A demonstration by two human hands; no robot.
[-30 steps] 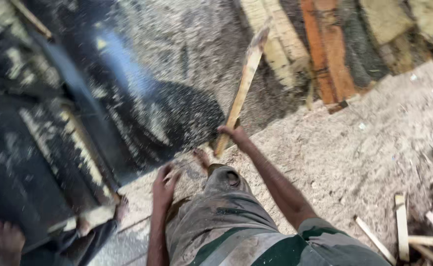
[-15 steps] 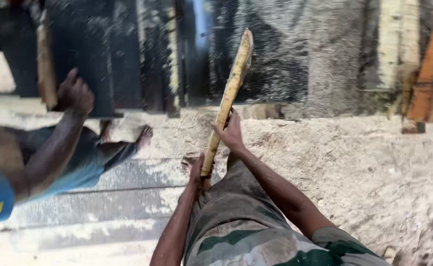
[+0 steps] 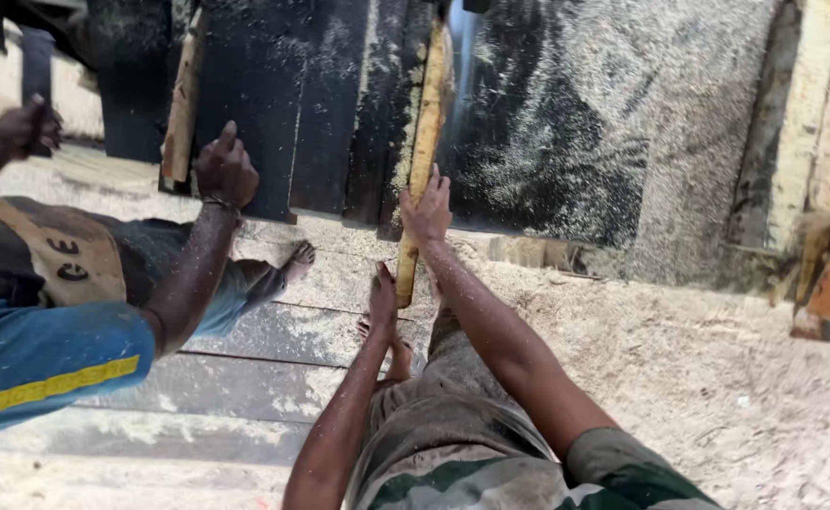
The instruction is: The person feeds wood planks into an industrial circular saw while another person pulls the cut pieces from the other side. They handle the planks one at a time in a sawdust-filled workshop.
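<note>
Head view: two hands on a wooden slat.
Right hand [image 3: 426, 210] grips the yellow slat [image 3: 422, 161] mid-length; left hand [image 3: 383, 304] lies open against its lower end, beside a co-worker's hand [image 3: 225, 170].

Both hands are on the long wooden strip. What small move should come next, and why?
Probably slide the strip a little further forward along the dark, sawdust-covered surface. The right hand holds its middle, the left hand steadies its near end, and it already points straight away. Keep it clear of the co-worker's hand on the board to the left.
</note>
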